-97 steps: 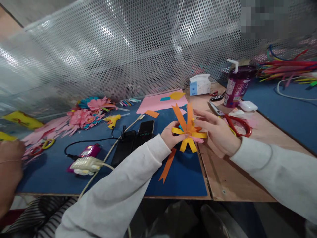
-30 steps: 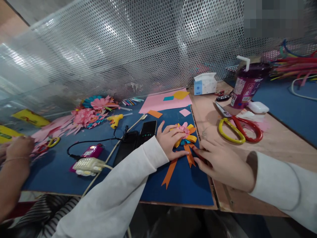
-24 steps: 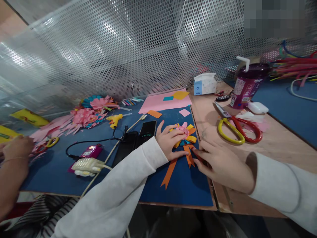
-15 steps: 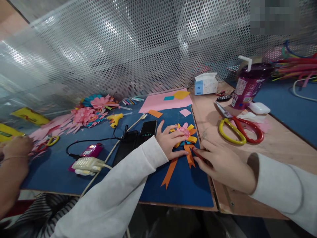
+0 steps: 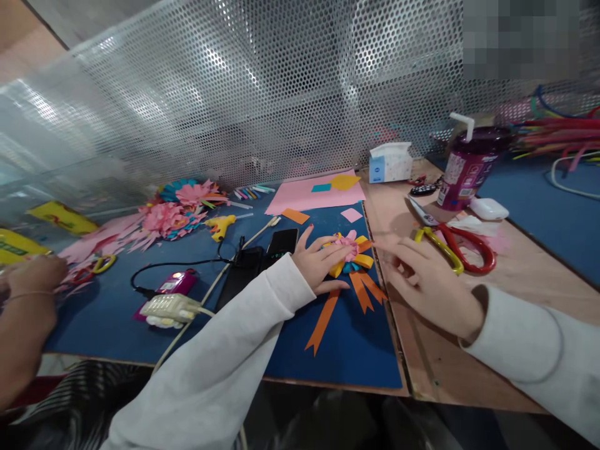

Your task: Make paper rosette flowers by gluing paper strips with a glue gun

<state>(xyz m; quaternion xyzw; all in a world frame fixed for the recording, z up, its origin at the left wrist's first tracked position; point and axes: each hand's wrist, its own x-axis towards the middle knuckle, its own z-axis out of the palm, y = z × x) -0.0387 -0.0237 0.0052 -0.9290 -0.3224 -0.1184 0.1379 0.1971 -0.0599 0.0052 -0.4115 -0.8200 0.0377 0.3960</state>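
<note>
A paper flower (image 5: 350,235) with a pink middle, yellow and orange loops and some blue lies on the blue board. My left hand (image 5: 320,262) rests over its left side, fingers spread and laid flat. Orange paper tails (image 5: 323,322) with notched ends hang from the flower toward the front edge. At the flower's right side is my right hand (image 5: 424,284), its index fingertip by an orange loop and its other fingers loosely bent. I see nothing held in it. A phone (image 5: 282,242) lies just left of my left hand.
Large scissors (image 5: 462,244), a purple cup (image 5: 471,165) and a tissue pack (image 5: 390,162) are at right. A yellow glue gun (image 5: 220,226), cables, a power adapter (image 5: 171,309) and paper flowers (image 5: 164,215) are left. Another person's hand (image 5: 40,275) works at far left.
My right hand has moved up from the short orange tails to the flower's right side. Those tails now show more fully, spread to the right. My left hand stays on the flower.
</note>
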